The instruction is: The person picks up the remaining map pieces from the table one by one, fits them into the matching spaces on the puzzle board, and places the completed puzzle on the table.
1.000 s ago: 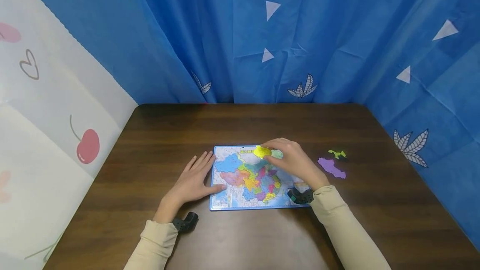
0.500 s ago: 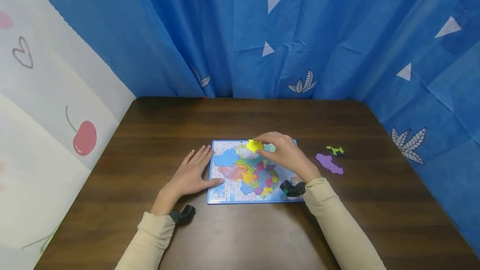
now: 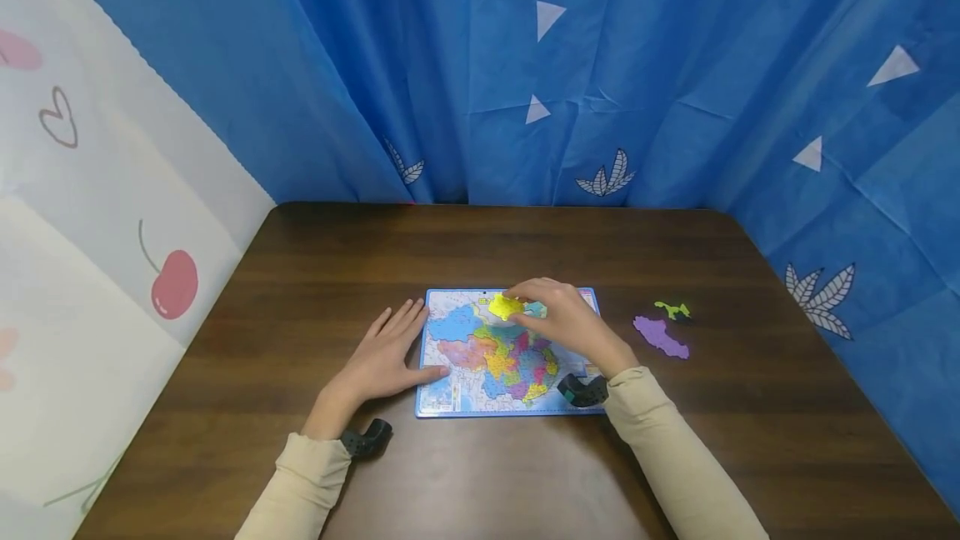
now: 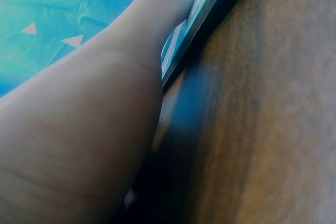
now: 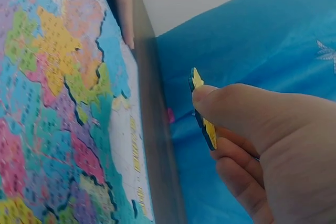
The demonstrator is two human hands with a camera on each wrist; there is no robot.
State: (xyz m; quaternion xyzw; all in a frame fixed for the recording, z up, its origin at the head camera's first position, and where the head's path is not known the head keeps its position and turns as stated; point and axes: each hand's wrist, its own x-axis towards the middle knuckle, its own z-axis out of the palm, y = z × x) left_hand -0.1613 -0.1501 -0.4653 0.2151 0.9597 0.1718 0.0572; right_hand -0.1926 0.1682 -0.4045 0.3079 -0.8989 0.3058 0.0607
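A map puzzle board with a blue rim and many coloured pieces lies on the table. My right hand pinches a yellow puzzle piece between thumb and fingers above the board's upper part. In the right wrist view that yellow puzzle piece is seen edge-on, raised off the map. My left hand lies with fingers spread at the board's left edge, its thumb on the lower left border. The left wrist view shows the thumb over the board's edge.
To the right of the board lie a purple puzzle piece and a small yellow-green puzzle piece on the brown table. A blue curtain hangs behind, and a white printed sheet stands at the left.
My right hand has shifted a little left over the board with the yellow puzzle piece. The left hand stays at the board's edge. The head view has tilted slightly.
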